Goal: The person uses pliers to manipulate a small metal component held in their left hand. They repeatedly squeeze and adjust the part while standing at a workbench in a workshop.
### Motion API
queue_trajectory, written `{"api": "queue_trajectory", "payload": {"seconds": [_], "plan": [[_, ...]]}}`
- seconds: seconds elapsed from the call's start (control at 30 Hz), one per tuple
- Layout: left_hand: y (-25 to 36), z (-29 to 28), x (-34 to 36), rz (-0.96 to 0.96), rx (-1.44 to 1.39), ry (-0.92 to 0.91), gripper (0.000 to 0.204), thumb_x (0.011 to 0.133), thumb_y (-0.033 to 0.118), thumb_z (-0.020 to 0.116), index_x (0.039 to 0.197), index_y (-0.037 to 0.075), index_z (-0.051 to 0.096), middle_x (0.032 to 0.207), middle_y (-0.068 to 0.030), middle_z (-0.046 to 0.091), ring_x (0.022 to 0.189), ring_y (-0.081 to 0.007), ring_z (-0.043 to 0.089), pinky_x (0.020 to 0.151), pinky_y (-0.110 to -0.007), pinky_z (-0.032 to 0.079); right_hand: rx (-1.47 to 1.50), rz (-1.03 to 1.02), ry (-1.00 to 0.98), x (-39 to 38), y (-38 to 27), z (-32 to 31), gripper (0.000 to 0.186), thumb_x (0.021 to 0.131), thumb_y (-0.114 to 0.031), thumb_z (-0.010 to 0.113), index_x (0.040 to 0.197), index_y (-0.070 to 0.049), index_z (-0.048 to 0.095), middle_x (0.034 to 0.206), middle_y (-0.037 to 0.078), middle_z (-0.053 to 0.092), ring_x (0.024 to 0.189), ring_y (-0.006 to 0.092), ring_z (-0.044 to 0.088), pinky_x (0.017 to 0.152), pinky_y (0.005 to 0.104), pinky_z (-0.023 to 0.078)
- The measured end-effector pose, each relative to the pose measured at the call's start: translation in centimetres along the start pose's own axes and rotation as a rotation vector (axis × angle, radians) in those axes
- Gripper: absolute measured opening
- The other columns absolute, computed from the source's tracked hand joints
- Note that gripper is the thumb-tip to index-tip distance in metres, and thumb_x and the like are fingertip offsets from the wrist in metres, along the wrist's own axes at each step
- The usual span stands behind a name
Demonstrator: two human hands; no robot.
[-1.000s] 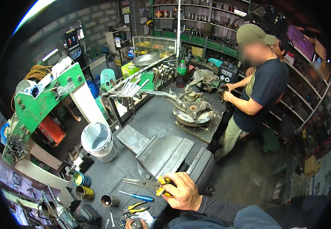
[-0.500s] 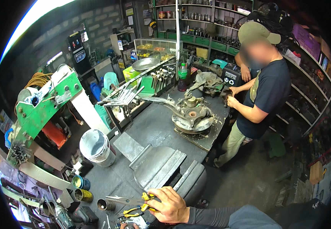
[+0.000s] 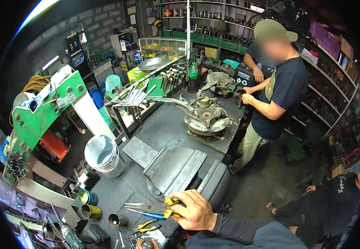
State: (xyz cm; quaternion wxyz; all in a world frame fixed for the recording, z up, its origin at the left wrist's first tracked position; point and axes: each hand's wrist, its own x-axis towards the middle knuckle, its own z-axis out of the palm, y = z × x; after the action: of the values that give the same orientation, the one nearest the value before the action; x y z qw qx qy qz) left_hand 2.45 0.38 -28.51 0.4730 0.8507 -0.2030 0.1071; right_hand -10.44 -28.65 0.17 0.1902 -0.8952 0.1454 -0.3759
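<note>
My right hand (image 3: 194, 211) is closed on the yellow handles of long-nose pliers (image 3: 150, 206), whose grey jaws point left over the bench. Just below the jaws is a blue-handled screwdriver (image 3: 153, 215); I cannot tell whether it is held too or lies on the bench. At the lower edge, partly cut off, my left hand (image 3: 154, 243) has its fingers around a dark round object (image 3: 147, 244) of unclear kind. Near it lie another pair of yellow-handled pliers (image 3: 147, 226) and a wrench (image 3: 121, 239). A large grey bench vise (image 3: 176, 168) stands beyond my right hand.
On the bench (image 3: 132, 195) stand a white bucket (image 3: 120, 166), several small cans and a cordless drill (image 3: 95, 234). Greasy hub assemblies (image 3: 207, 120) sit farther back. A person in a cap (image 3: 286, 79) handles a part at the far right; another person (image 3: 333, 203) is low at right.
My right hand has shifted slightly right with the pliers. The blue-handled screwdriver now shows below them. More of my left hand is visible, and a second person has appeared at lower right.
</note>
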Motion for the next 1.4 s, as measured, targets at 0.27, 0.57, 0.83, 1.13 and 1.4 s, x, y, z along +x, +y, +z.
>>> {"api": "queue_trajectory", "payload": {"seconds": [0.27,0.57,0.83,1.13,1.4], "plan": [[1.0,-0.5,0.6,0.112,-0.013,0.003,0.068,0.080,0.027,0.097,0.135,-0.002,0.068,0.128,-0.0233,0.073,0.123,-0.0412,0.068,0.114,-0.053,0.051,-0.072,0.016,0.048,0.7,-0.9,0.0,0.041,0.065,-0.014,0.094,0.103,-0.009,0.081,0.124,0.009,0.071,0.104,0.0300,0.070,0.091,0.0422,0.055],[0.2,-0.4,0.0,0.049,0.037,-0.021,0.071,0.079,0.027,0.097,0.137,-0.002,0.067,0.131,-0.0227,0.071,0.126,-0.0412,0.065,0.114,-0.052,0.051,-0.074,0.003,-0.013,0.3,-0.6,0.2,0.039,0.076,-0.019,0.090,0.112,-0.010,0.079,0.128,0.010,0.068,0.111,0.0298,0.068,0.098,0.0421,0.052],[0.0,-0.2,0.2,0.090,-0.010,-0.014,0.069,0.079,0.024,0.096,0.136,-0.002,0.067,0.131,-0.0216,0.071,0.126,-0.0399,0.065,0.114,-0.052,0.050,-0.053,0.014,0.010,0.7,-0.8,0.0,0.040,0.068,-0.015,0.093,0.105,-0.008,0.081,0.123,0.010,0.071,0.105,0.0290,0.070,0.091,0.0414,0.054],[0.4,-0.1,0.3,0.026,-0.020,-0.034,0.068,0.081,0.025,0.095,0.137,-0.002,0.067,0.132,-0.0231,0.071,0.127,-0.0410,0.065,0.115,-0.052,0.050,-0.043,0.008,-0.002,0.3,-0.4,0.0,0.043,0.068,-0.016,0.092,0.109,-0.010,0.081,0.127,0.009,0.070,0.109,0.0296,0.070,0.095,0.0425,0.054],[0.6,-0.3,0.1,-0.018,0.009,-0.048,0.072,0.080,0.027,0.096,0.139,-0.003,0.066,0.135,-0.0237,0.071,0.129,-0.0406,0.065,0.117,-0.052,0.049,-0.029,-0.012,-0.020,0.1,-0.2,0.1,0.040,0.073,-0.017,0.086,0.112,-0.009,0.077,0.133,0.010,0.068,0.113,0.0303,0.067,0.098,0.0414,0.052]]}}
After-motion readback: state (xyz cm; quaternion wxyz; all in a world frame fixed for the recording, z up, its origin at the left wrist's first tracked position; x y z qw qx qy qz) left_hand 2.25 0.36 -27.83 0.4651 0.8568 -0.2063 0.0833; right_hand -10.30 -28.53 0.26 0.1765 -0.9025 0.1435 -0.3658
